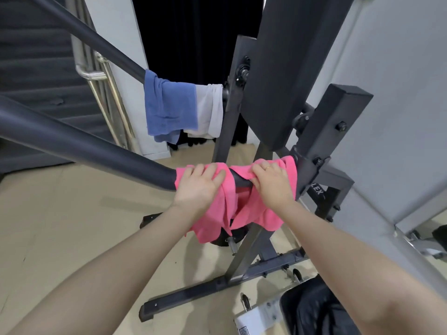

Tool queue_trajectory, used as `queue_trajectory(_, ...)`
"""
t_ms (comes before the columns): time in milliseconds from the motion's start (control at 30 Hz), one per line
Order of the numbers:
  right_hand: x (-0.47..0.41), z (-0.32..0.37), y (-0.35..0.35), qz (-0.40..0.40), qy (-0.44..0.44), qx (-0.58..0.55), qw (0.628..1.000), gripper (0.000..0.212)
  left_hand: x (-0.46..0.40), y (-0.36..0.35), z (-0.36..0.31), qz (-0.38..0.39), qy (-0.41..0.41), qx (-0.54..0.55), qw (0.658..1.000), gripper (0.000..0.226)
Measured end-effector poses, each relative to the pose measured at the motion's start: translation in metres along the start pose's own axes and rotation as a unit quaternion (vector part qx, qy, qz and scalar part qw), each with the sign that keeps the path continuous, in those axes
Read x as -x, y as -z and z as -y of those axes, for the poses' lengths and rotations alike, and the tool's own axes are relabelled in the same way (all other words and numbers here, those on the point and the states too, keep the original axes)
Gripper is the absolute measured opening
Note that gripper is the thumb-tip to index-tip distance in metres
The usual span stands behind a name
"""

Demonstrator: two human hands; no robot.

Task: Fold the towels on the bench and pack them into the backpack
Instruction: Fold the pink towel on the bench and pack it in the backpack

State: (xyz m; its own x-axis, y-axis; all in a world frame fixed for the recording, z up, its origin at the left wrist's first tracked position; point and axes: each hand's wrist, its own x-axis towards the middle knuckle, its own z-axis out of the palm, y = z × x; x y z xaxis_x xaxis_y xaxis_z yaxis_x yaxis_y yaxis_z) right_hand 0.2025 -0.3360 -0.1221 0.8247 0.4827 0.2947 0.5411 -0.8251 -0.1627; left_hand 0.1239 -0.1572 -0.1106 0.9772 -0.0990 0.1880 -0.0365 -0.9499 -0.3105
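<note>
1. Pink towel (pixel 238 204) hangs over the near bar (pixel 92 151), its length running along the bar
2. Left hand (pixel 197 187) and right hand (pixel 272 183) both clutch its top fold, equally near; lifting toward the person should free it
3. Frame (pixel 316 146) lettering reads "LEX", partly hidden

fingertips (pixel 193 168) buried in pink towel (pixel 212 221)

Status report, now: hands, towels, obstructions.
Left hand and right hand both gripping pink towel draped over near bar. Blue towel and white towel hang on far bar. No obstruction seen.
</note>
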Motion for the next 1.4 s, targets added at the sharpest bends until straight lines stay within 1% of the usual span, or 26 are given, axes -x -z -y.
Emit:
queue_trajectory(33, 0.007, 0.001, 0.002, 0.005, -0.014, -0.032, 0.999, 0.015, 0.001, -0.003, 0.0, -0.009, -0.005, -0.004, 1.0, 0.052)
queue_trajectory(67, 0.015, 0.002, 0.004, 0.021, -0.041, -0.09, 0.995, 0.013, 0.002, -0.003, 0.0, -0.022, -0.006, -0.011, 1.0, 0.054)
queue_trajectory(133, 0.034, 0.005, 0.016, 0.073, -0.114, -0.243, 0.961, 0.021, 0.003, -0.002, 0.0, -0.054, 0.008, -0.022, 0.998, 0.057)
queue_trajectory(167, 0.044, 0.007, 0.027, 0.059, -0.138, -0.301, 0.942, 0.022, 0.005, 0.0, -0.001, -0.051, 0.009, -0.011, 0.999, 0.055)
queue_trajectory(200, 0.056, 0.01, 0.039, 0.019, -0.152, -0.341, 0.928, 0.018, 0.007, 0.004, -0.004, -0.042, 0.007, 0.004, 0.999, 0.052)
queue_trajectory(233, 0.067, 0.013, 0.051, -0.039, -0.164, -0.367, 0.915, 0.015, 0.008, 0.005, -0.006, -0.022, 0.01, 0.013, 1.0, 0.051)
queue_trajectory(300, 0.09, 0.022, 0.078, -0.16, -0.178, -0.404, 0.883, 0.015, 0.011, 0.009, -0.011, -0.009, 0.014, 0.018, 1.0, 0.052)
queue_trajectory(333, 0.101, 0.026, 0.089, -0.196, -0.17, -0.41, 0.875, 0.013, 0.016, 0.014, -0.014, -0.007, 0.024, 0.033, 0.999, 0.054)
queue_trajectory(367, 0.113, 0.031, 0.098, -0.205, -0.157, -0.404, 0.877, 0.011, 0.021, 0.02, -0.018, -0.02, 0.032, 0.068, 0.997, 0.057)
queue_trajectory(433, 0.137, 0.041, 0.108, -0.179, -0.138, -0.378, 0.898, 0.011, 0.04, 0.037, -0.031, -0.072, 0.026, 0.176, 0.981, 0.061)
queue_trajectory(467, 0.15, 0.044, 0.109, -0.171, -0.138, -0.365, 0.905, 0.011, 0.051, 0.047, -0.04, -0.105, -0.006, 0.234, 0.967, 0.059)
queue_trajectory(500, 0.164, 0.047, 0.11, -0.183, -0.142, -0.354, 0.906, 0.011, 0.064, 0.057, -0.05, -0.138, -0.052, 0.29, 0.945, 0.055)
queue_trajectory(567, 0.195, 0.051, 0.112, -0.232, -0.16, -0.363, 0.888, 0.012, 0.089, 0.076, -0.072, -0.167, -0.155, 0.363, 0.903, 0.055)
queue_trajectory(600, 0.21, 0.053, 0.114, -0.249, -0.173, -0.379, 0.874, 0.015, 0.1, 0.082, -0.082, -0.163, -0.2, 0.391, 0.884, 0.056)
queue_trajectory(667, 0.24, 0.056, 0.12, -0.254, -0.192, -0.396, 0.862, 0.014, 0.121, 0.094, -0.104, -0.124, -0.247, 0.455, 0.847, 0.06)
queue_trajectory(733, 0.269, 0.058, 0.124, -0.23, -0.214, -0.378, 0.871, 0.012, 0.135, 0.102, -0.129, -0.067, -0.25, 0.516, 0.817, 0.057)
queue_trajectory(833, 0.317, 0.05, 0.123, -0.186, -0.261, -0.349, 0.881, 0.012, 0.155, 0.103, -0.175, 0.036, -0.238, 0.585, 0.775, 0.035)
queue_trajectory(933, 0.373, 0.032, 0.124, -0.205, -0.317, -0.307, 0.874, 0.015, 0.176, 0.1, -0.224, 0.132, -0.239, 0.647, 0.712, 0.004)
queue_trajectory(1000, 0.413, 0.019, 0.129, -0.232, -0.355, -0.263, 0.866, 0.011, 0.192, 0.103, -0.259, 0.195, -0.25, 0.674, 0.668, 0.016)
queue_trajectory(1033, 0.432, 0.012, 0.133, -0.241, -0.368, -0.244, 0.864, 0.011, 0.201, 0.108, -0.276, 0.222, -0.256, 0.681, 0.649, 0.016)
queue_trajectory(1067, 0.451, 0.005, 0.138, -0.243, -0.378, -0.227, 0.864, 0.01, 0.209, 0.111, -0.296, 0.243, -0.263, 0.687, 0.633, 0.015)
queue_trajectory(1133, 0.489, -0.01, 0.147, -0.224, -0.389, -0.207, 0.869, 0.006, 0.225, 0.123, -0.338, 0.267, -0.284, 0.688, 0.612, 0.026)
queue_trajectory(1167, 0.508, -0.018, 0.152, -0.207, -0.388, -0.199, 0.876, 0.006, 0.232, 0.13, -0.36, 0.264, -0.304, 0.677, 0.616, 0.028)
queue_trajectory(1267, 0.57, -0.044, 0.162, -0.162, -0.387, -0.146, 0.896, 0.021, 0.25, 0.153, -0.429, 0.235, -0.385, 0.611, 0.65, 0.01)
queue_trajectory(1300, 0.592, -0.054, 0.165, -0.166, -0.401, -0.124, 0.893, 0.023, 0.256, 0.162, -0.451, 0.24, -0.396, 0.595, 0.656, 0.005)
queue_trajectory(1400, 0.66, -0.088, 0.174, -0.212, -0.465, -0.057, 0.857, 0.026, 0.276, 0.177, -0.513, 0.256, -0.371, 0.584, 0.675, 0.023)
